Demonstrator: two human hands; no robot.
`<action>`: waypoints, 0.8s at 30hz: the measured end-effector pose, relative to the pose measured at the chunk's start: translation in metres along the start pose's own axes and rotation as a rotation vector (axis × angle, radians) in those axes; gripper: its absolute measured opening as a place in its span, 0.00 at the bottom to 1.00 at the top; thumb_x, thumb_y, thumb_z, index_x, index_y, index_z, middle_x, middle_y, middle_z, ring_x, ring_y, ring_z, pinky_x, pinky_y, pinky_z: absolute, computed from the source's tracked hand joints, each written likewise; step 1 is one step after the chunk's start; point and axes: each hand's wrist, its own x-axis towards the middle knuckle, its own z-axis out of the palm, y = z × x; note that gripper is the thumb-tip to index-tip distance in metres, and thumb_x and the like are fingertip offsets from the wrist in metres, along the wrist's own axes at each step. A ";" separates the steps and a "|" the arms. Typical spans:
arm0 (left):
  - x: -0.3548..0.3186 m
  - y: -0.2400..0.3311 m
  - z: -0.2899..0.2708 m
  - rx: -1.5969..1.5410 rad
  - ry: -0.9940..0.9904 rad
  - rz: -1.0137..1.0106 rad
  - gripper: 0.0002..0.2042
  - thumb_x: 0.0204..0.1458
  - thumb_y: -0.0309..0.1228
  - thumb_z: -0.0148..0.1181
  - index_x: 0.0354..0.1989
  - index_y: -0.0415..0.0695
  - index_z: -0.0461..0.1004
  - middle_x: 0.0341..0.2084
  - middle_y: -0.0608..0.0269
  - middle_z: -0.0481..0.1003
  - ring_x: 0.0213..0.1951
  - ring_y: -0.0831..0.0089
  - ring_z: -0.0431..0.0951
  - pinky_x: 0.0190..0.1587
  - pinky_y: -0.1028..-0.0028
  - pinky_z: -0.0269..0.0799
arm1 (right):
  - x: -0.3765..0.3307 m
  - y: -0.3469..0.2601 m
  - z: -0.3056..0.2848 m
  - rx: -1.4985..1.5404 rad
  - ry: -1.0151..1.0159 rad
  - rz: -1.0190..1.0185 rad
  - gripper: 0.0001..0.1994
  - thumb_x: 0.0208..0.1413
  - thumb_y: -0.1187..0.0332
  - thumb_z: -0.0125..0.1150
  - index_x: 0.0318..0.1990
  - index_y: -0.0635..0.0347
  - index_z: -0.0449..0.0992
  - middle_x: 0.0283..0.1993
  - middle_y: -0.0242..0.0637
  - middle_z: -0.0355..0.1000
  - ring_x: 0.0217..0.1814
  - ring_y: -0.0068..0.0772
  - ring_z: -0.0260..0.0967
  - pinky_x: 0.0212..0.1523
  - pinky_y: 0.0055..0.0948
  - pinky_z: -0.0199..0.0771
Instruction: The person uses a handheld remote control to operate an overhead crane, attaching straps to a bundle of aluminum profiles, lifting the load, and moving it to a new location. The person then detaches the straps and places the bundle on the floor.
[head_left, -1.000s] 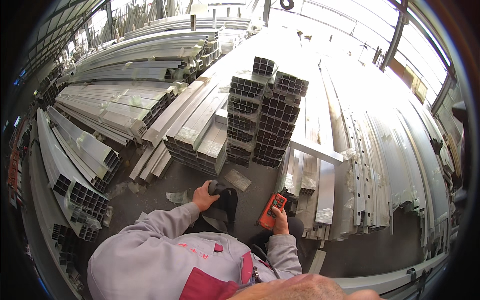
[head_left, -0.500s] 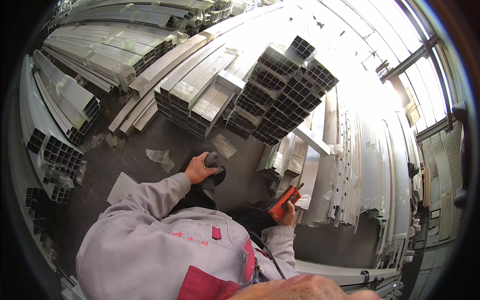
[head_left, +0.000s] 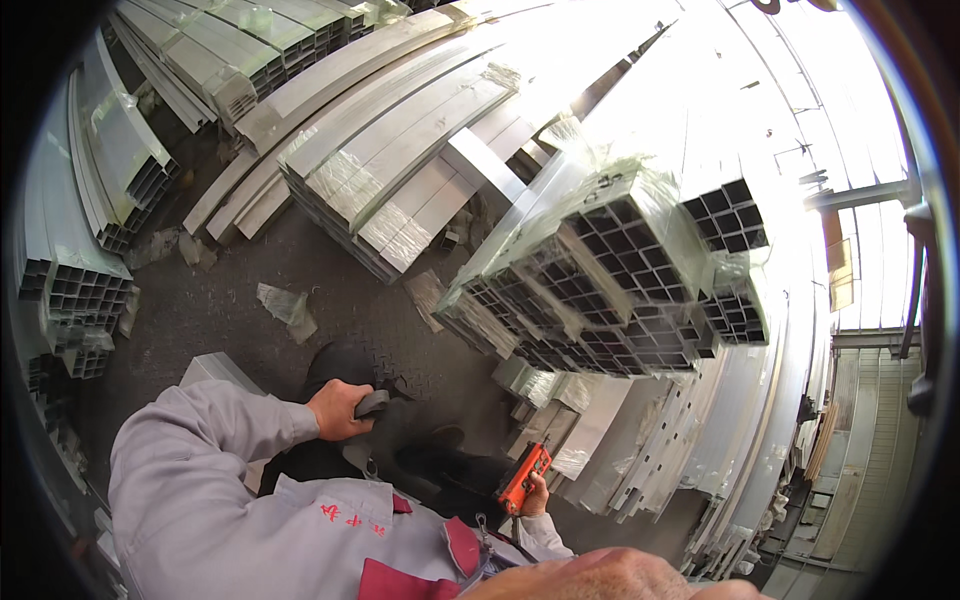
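My left hand (head_left: 338, 411) is closed around a small dark grey object (head_left: 372, 403) held in front of my body. My right hand (head_left: 537, 497) grips an orange handheld remote controller (head_left: 525, 477), low at my right side. Both sleeves are grey. Just beyond my right hand hangs or rests a wrapped bundle of square aluminium tubes (head_left: 620, 270), its open ends facing me. My dark shoes (head_left: 445, 462) stand on the dark floor between the hands.
Stacks of long aluminium profiles (head_left: 400, 170) lie ahead and to the left (head_left: 90, 250). More profiles (head_left: 700, 450) lean at the right. Scraps of plastic wrap (head_left: 285, 305) lie on the dark floor (head_left: 220, 300).
The view has tilted and moved closer to the tube bundle, which now looks larger and nearer. Both hands keep their grips; the right hand with the controller sits lower.
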 end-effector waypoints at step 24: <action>-0.060 0.064 -0.129 -0.484 0.633 -0.704 0.17 0.55 0.36 0.65 0.47 0.37 0.76 0.39 0.50 0.82 0.41 0.54 0.83 0.46 0.56 0.77 | -0.215 -0.098 0.063 0.152 0.310 -0.184 0.10 0.56 0.64 0.65 0.41 0.58 0.81 0.36 0.36 0.81 0.38 0.37 0.80 0.44 0.42 0.84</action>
